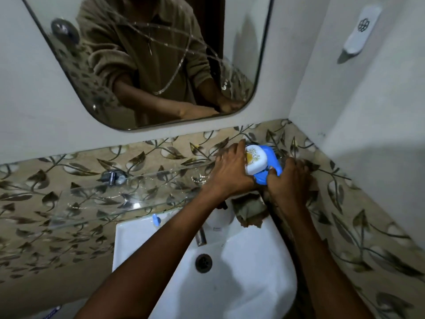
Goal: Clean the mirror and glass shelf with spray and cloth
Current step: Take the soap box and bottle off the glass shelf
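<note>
My left hand rests on a white-and-blue soap box at the right end of the glass shelf, fingers curled around its near left side. My right hand presses down flat on a brown cloth just right of the box, thumb touching the blue base; the cloth hangs off the shelf edge over the white sink. The mirror above carries curved wet streaks (its lower edge reflects both my hands). The shelf's left part is bare glass with some droplets.
</note>
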Action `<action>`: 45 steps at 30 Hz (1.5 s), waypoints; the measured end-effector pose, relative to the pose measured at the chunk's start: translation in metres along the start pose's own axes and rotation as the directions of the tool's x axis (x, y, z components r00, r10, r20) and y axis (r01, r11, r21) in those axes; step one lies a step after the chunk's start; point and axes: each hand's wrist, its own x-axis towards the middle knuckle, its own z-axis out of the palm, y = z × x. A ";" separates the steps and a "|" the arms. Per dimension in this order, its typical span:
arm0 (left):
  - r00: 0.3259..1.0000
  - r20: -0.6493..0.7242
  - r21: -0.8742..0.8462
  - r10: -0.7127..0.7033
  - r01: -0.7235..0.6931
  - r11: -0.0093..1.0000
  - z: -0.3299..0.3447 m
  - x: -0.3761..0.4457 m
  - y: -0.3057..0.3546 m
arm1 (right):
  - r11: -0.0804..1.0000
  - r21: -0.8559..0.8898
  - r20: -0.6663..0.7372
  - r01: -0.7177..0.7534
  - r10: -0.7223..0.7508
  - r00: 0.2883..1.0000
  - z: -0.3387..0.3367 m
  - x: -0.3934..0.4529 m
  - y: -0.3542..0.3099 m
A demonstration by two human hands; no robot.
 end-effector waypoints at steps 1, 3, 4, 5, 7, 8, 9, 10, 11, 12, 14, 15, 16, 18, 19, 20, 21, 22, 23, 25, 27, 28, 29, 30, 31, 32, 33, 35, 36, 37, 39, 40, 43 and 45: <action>1.000 0.027 0.042 -0.001 0.000 0.999 0.000 0.006 0.003 | 1.000 0.008 -0.006 -0.009 0.009 1.000 0.000 0.003 -0.001; 0.999 0.051 0.076 -0.008 0.004 0.997 0.001 0.013 0.005 | 0.999 0.037 -0.009 -0.024 0.024 1.000 -0.001 0.007 -0.002; 0.999 0.050 0.067 -0.009 0.005 0.998 0.002 0.015 0.006 | 0.998 0.056 -0.024 -0.024 0.026 0.999 -0.002 0.008 -0.001; 0.999 0.043 0.053 -0.010 0.008 0.999 0.003 0.016 0.006 | 0.997 0.074 -0.043 -0.024 0.027 0.999 -0.004 0.009 0.000; 1.000 0.019 0.040 -0.003 0.002 0.999 0.005 0.017 0.003 | 0.997 0.076 -0.063 -0.026 0.031 0.998 -0.005 0.010 0.002; 1.000 0.012 0.036 0.000 0.000 0.999 0.005 0.017 0.003 | 0.998 0.047 -0.053 -0.029 0.032 0.998 -0.004 0.011 0.004; 1.000 0.008 0.028 0.001 -0.001 1.000 0.006 0.017 0.003 | 0.999 0.000 -0.029 -0.036 0.036 0.999 -0.003 0.013 0.004; 1.000 0.007 0.020 -0.001 0.001 1.000 0.006 0.016 0.004 | 0.997 -0.059 0.002 -0.042 0.042 0.999 -0.002 0.016 0.003; 1.000 0.012 0.011 -0.009 0.009 1.000 0.005 0.016 0.005 | 0.992 -0.113 0.030 -0.050 0.054 0.998 -0.001 0.018 0.002; 1.000 0.018 0.005 -0.021 0.021 1.000 0.004 0.015 0.006 | 0.987 -0.148 0.043 -0.059 0.066 0.997 -0.001 0.020 0.000; 0.999 0.021 -0.011 -0.040 0.040 0.999 0.002 0.013 0.008 | 0.986 -0.159 0.036 -0.053 0.060 0.998 -0.002 0.022 -0.003; 0.999 0.017 -0.017 -0.045 0.046 0.999 0.002 0.011 0.007 | 0.988 -0.148 0.021 -0.043 0.046 0.999 -0.002 0.022 -0.004; 0.999 0.015 -0.020 -0.049 0.049 0.999 0.001 0.010 0.007 | 0.990 -0.137 0.001 -0.035 0.035 0.999 -0.002 0.022 -0.005; 0.999 0.009 -0.032 -0.048 0.049 0.998 0.000 0.006 0.007 | 0.995 -0.096 -0.054 -0.026 0.020 0.998 -0.002 0.020 -0.008; 0.999 0.006 -0.044 -0.047 0.047 0.998 0.000 0.004 0.007 | 0.998 -0.052 -0.090 -0.020 0.015 0.996 -0.003 0.019 -0.010; 0.999 -0.005 -0.063 -0.042 0.041 0.997 0.000 0.001 0.007 | 1.000 0.014 -0.126 -0.008 0.009 0.992 -0.005 0.017 -0.013; 0.999 -0.030 -0.089 -0.033 0.030 0.996 0.001 -0.002 0.006 | 0.995 0.103 -0.146 0.006 0.009 0.989 -0.007 0.014 -0.017; 0.998 -0.063 -0.124 -0.029 0.021 0.992 0.003 -0.005 0.005 | 0.977 0.211 -0.140 0.013 0.017 0.990 -0.010 0.010 -0.020; 0.995 -0.091 -0.165 -0.037 0.022 0.986 0.004 -0.008 0.004 | 0.945 0.326 -0.107 0.006 0.031 0.994 -0.013 0.005 -0.023; 0.988 -0.133 -0.274 -0.084 0.045 0.961 0.005 -0.017 0.002 | 0.833 0.553 -0.047 -0.013 0.047 0.998 -0.016 -0.008 -0.028; 0.980 -0.142 -0.414 -0.142 0.071 0.907 0.003 -0.028 -0.002 | 0.658 0.753 0.002 -0.031 0.044 0.999 -0.017 -0.022 -0.029; 0.978 -0.127 -0.490 -0.165 0.083 0.868 0.002 -0.034 -0.004 | 0.570 0.820 0.041 -0.049 0.028 0.999 -0.017 -0.029 -0.027; 0.976 -0.112 -0.561 -0.185 0.091 0.822 0.002 -0.041 -0.007 | 0.501 0.862 0.088 -0.075 -0.001 0.996 -0.015 -0.036 -0.026; 0.976 -0.101 -0.628 -0.194 0.089 0.773 0.002 -0.048 -0.009 | 0.444 0.890 0.131 -0.102 -0.037 0.991 -0.014 -0.044 -0.026; 0.976 -0.090 -0.688 -0.200 0.085 0.721 0.002 -0.054 -0.012 | 0.393 0.911 0.164 -0.124 -0.072 0.984 -0.014 -0.051 -0.026; 0.976 -0.072 -0.740 -0.208 0.088 0.667 0.002 -0.060 -0.016 | 0.347 0.928 0.182 -0.134 -0.109 0.977 -0.013 -0.058 -0.027; 0.975 -0.052 -0.780 -0.215 0.095 0.618 0.004 -0.065 -0.020 | 0.312 0.941 0.184 -0.132 -0.145 0.972 -0.014 -0.065 -0.029; 0.975 -0.020 -0.836 -0.221 0.105 0.539 0.004 -0.074 -0.030 | 0.291 0.951 0.170 -0.106 -0.206 0.964 -0.013 -0.076 -0.031; 0.976 -0.013 -0.852 -0.218 0.104 0.514 0.004 -0.078 -0.035 | 0.294 0.951 0.170 -0.099 -0.227 0.959 -0.012 -0.080 -0.032; 0.977 -0.008 -0.864 -0.213 0.101 0.492 0.003 -0.081 -0.039 | 0.297 0.949 0.182 -0.106 -0.243 0.953 -0.010 -0.084 -0.032; 0.980 -0.003 -0.883 -0.199 0.091 0.461 0.002 -0.088 -0.045 | 0.279 0.950 0.221 -0.143 -0.272 0.937 -0.007 -0.092 -0.034; 0.982 -0.004 -0.889 -0.190 0.084 0.451 0.002 -0.092 -0.049 | 0.252 0.952 0.243 -0.172 -0.287 0.927 -0.007 -0.097 -0.035; 0.983 -0.006 -0.906 -0.183 0.073 0.418 0.001 -0.103 -0.059 | 0.178 0.953 0.292 -0.244 -0.328 0.899 -0.007 -0.107 -0.040; 0.982 -0.014 -0.915 -0.190 0.063 0.397 0.001 -0.111 -0.062 | 0.189 0.950 0.301 -0.248 -0.343 0.890 -0.009 -0.112 -0.043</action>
